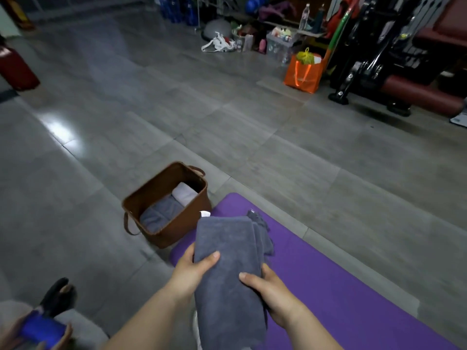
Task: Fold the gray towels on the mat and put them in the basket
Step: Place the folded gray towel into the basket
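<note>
Both hands, the left hand (194, 267) and right hand (271, 295), grip a folded gray towel (227, 269) by its sides above the purple mat (341, 286). Folding looks finished; next it needs carrying to the basket (151, 195) ahead-left of them.

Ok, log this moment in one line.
phase: folding | left hand: grips gray terry towel | right hand: grips same towel | brown fabric basket: folded gray towel, white towel inside | purple exercise mat: beneath towel
</note>
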The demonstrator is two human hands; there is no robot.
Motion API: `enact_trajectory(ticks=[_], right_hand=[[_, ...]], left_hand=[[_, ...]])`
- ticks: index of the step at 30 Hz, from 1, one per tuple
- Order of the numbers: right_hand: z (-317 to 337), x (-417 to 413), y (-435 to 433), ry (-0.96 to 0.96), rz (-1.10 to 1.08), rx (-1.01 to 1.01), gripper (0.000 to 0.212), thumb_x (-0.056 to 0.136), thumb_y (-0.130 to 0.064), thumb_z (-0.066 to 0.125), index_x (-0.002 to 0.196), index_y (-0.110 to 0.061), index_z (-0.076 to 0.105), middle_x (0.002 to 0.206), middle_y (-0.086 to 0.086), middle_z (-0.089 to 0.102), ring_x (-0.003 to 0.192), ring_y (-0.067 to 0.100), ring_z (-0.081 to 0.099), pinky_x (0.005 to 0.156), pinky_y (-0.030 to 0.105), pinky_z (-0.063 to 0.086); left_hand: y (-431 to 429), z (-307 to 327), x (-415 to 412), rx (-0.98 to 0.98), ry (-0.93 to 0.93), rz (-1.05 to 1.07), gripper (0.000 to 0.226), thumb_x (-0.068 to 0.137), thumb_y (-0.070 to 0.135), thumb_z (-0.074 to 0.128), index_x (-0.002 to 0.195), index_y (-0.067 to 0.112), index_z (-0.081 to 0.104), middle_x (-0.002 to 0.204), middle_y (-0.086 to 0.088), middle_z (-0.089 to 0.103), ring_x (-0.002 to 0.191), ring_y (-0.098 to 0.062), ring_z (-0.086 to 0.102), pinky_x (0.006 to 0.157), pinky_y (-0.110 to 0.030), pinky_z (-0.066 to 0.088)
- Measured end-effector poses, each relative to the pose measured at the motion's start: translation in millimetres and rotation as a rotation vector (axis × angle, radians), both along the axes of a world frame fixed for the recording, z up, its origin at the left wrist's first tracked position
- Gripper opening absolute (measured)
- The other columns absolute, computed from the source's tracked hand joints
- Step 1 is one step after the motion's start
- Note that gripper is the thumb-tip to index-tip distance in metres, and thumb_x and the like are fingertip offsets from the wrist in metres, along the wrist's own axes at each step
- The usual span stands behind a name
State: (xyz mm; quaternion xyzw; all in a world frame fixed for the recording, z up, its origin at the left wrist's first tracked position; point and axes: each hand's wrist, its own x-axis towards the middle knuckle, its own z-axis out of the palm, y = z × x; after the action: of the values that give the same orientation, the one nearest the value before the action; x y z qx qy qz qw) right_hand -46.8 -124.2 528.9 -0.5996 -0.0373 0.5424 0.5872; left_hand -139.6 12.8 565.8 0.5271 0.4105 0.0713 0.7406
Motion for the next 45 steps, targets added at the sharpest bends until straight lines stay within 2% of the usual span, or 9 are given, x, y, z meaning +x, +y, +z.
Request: enact_trajectory(ticks=[3,8,11,17,22,25,30,36,45], right_hand=[[-15.6,27.4,78.1,-0.01,0.092,-0.024,0.045,0.061,-0.018,0.062,0.106,-0.014,0.055,0.101,0.001,0.068,0.082,0.007,0.067,0.068,0.017,0.053],[-38.5,58.9,195.8,-0.068,0.181,-0.079,0.032,0.063,-0.017,0.067,0.092,-0.023,0.055,0.094,-0.005,0.065,0.08,0.006,0.064,0.069,0.017,0.053],[-73.2,74.7,245.0,-0.09,0.164,-0.138,0.027,0.08,-0.003,0.066,0.092,-0.025,0.054,0.095,-0.005,0.064,0.087,0.011,0.061,0.073,0.016,0.052],[-190.1,113.5,333.7,-0.239,0.058,-0.351,0.032,0.081,-0.004,0.064,0.11,-0.014,0.053,0.114,0.012,0.063,0.11,0.027,0.058,0.098,0.041,0.046],[-302.1,127.9,435.8,-0.312,0.13,-0.291,0.034,0.082,-0.002,0.062,0.109,-0.018,0.05,0.108,0.003,0.06,0.101,0.016,0.057,0.081,0.017,0.05],[-365.5,127.2,493.0,-0.372,0.208,-0.25,0.043,0.083,-0.003,0.061,0.123,-0.013,0.048,0.111,0.002,0.057,0.106,0.018,0.055,0.082,0.021,0.047],[-435.7,132.7,549.5,-0.327,0.339,-0.25,0.042,0.086,-0.01,0.059,0.125,-0.014,0.043,0.11,0.001,0.054,0.096,0.016,0.054,0.07,0.02,0.047],[-509.4,105.3,608.4,-0.313,0.589,-0.194,0.059,0.079,-0.009,0.064,0.132,-0.01,0.038,0.13,0.012,0.052,0.12,0.029,0.05,0.105,0.043,0.04],[-554.6,93.3,618.5,-0.267,0.954,-0.35,0.061,0.088,-0.004,0.054,0.142,-0.011,0.026,0.143,0.008,0.041,0.132,0.025,0.038,0.114,0.037,0.028]], left_hand=[[71.6,-17.0,20.0,-0.001,0.067,0.038,0.027,0.075,0.024,0.071,0.097,0.023,0.058,0.102,-0.003,0.066,0.094,-0.02,0.063,0.085,-0.036,0.052],[182.0,-61.1,31.1,0.054,0.181,0.061,0.053,0.075,0.031,0.07,0.119,0.008,0.054,0.111,-0.006,0.064,0.092,-0.015,0.061,0.062,-0.014,0.052],[233.5,-105.6,40.4,0.059,0.281,0.117,0.03,0.089,0.01,0.053,0.119,0.003,0.054,0.109,-0.011,0.059,0.085,-0.016,0.056,0.052,-0.011,0.048],[325.1,-247.8,41.6,0.219,0.54,0.043,0.029,0.088,0.005,0.053,0.116,-0.003,0.056,0.119,-0.021,0.059,0.101,-0.024,0.055,0.078,-0.015,0.04],[419.6,-377.1,16.4,0.668,0.808,-0.214,0.051,0.09,0.023,0.051,0.138,0.01,0.037,0.147,-0.01,0.035,0.126,-0.027,0.044,0.108,-0.036,0.032],[462.2,-440.9,4.2,0.901,0.895,-0.341,0.059,0.092,0.033,0.044,0.143,0.011,0.024,0.154,-0.01,0.018,0.141,-0.027,0.02,0.115,-0.038,0.017],[476.6,-513.5,-1.2,1.103,0.747,-0.257,0.064,0.085,0.038,0.023,0.133,0.0,0.041,0.143,-0.022,0.038,0.137,-0.036,0.024,0.109,-0.045,0.017],[483.1,-543.9,-11.6,1.354,0.588,-0.132,0.05,0.082,0.025,0.033,0.122,0.0,0.051,0.125,-0.026,0.055,0.124,-0.031,0.026,0.106,-0.038,0.017],[486.3,-556.2,-14.3,1.352,0.448,-0.045,0.047,0.08,0.022,0.036,0.125,0.009,0.04,0.124,-0.023,0.055,0.125,-0.032,0.026,0.102,-0.038,0.02]])
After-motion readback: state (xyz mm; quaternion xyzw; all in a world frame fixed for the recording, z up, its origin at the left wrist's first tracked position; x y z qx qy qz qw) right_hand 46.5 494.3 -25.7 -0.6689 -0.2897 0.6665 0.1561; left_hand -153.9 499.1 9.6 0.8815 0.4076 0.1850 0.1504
